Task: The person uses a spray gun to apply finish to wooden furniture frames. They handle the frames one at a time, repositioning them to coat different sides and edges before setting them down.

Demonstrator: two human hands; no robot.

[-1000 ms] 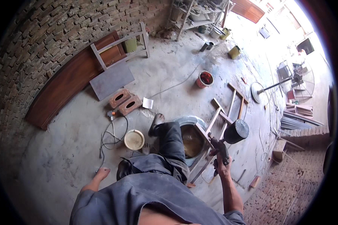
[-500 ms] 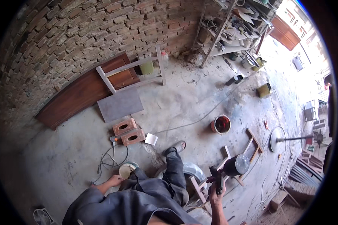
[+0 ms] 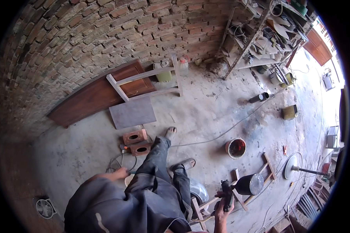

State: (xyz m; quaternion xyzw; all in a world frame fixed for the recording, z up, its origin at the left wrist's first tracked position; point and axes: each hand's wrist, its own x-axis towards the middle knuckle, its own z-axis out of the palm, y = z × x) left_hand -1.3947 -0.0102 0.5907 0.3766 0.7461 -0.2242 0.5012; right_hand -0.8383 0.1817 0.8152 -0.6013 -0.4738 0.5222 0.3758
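In my right hand is a spray gun. Its dark cylindrical cup with a grey lid sticks out to the right, over a wooden frame on the floor. My left hand is by the teal rim of a pale bucket, low at the left. Its fingers look curled, but what they grip, if anything, cannot be made out. My clothed leg covers much of the bucket.
Two reddish hollow bricks and a coiled cable lie ahead. A grey panel, brown door and pale frame lean by the brick wall. A red-stained bucket and round-based stand are at right; shelving stands behind.
My left leg has stepped forward beside the bricks, and the white square sheet is no longer visible. My left hand has moved forward to the bucket's rim. The spray gun stays in my right hand.
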